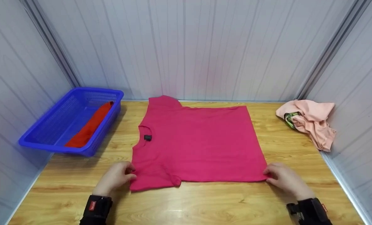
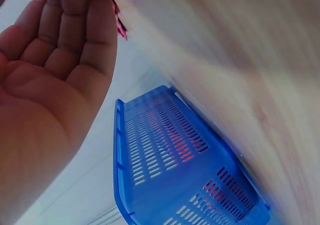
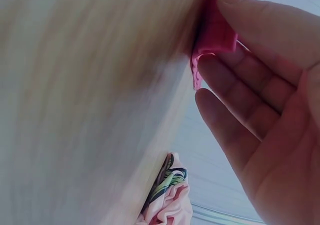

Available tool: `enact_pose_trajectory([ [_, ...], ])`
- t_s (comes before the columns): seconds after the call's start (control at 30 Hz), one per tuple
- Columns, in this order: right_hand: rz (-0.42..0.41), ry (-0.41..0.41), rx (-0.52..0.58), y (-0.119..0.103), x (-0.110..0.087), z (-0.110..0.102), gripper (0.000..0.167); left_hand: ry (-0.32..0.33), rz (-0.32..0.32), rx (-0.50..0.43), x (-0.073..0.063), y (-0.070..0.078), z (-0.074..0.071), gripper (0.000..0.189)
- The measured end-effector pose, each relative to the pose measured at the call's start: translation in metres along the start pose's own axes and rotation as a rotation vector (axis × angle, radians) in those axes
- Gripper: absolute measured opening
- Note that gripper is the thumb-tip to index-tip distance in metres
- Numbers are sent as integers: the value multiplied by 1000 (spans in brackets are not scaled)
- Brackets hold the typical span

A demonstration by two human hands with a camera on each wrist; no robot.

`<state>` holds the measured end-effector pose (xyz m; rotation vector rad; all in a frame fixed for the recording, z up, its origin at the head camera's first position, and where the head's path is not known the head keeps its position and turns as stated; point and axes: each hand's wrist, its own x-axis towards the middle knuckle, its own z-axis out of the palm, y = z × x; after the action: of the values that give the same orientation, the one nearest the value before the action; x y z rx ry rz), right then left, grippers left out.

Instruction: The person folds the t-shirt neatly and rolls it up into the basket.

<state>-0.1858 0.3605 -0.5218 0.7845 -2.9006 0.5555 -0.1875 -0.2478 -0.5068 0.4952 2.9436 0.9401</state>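
Note:
A pink short-sleeved T-shirt (image 1: 211, 143) lies spread out sideways, its neckline with a black label (image 1: 147, 137) toward the left and its hem toward the right. My left hand (image 1: 115, 176) is at the edge of the near sleeve, finger and thumb pinching the cloth there. Pink fabric shows by these fingertips at the top of the left wrist view. At the near hem corner, my right hand (image 1: 287, 179) grips the shirt, with the thumb on one side of the cloth and fingers on the other in the right wrist view.
A blue plastic basket (image 1: 32, 144) stands at the left, holding a red-orange cloth (image 1: 92, 128). Crumpled pale pink clothing (image 1: 311, 117) with a green print lies at the back right. Panel walls (image 1: 198, 50) enclose the wooden table (image 1: 204, 203) at the back and sides.

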Motion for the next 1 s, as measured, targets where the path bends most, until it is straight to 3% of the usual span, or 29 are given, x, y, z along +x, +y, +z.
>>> enact_pose_trajectory([
  [0.13,-35,20,-9,1,1,0,19,39,60,43,1,-1,3,13],
  [0.3,-28,39,-13,0,3,0,18,138,144,69,1,3,0,11],
  [0.57,-79,148,-36,-1,2,2,21,334,340,-50,-9,20,-16,16],
  [0.8,-111,218,-43,-3,0,-2,24,408,509,-136,-15,30,-27,23],
  [1.0,-189,300,-37,-2,1,-5,30,479,586,-160,-16,36,-34,34],
])
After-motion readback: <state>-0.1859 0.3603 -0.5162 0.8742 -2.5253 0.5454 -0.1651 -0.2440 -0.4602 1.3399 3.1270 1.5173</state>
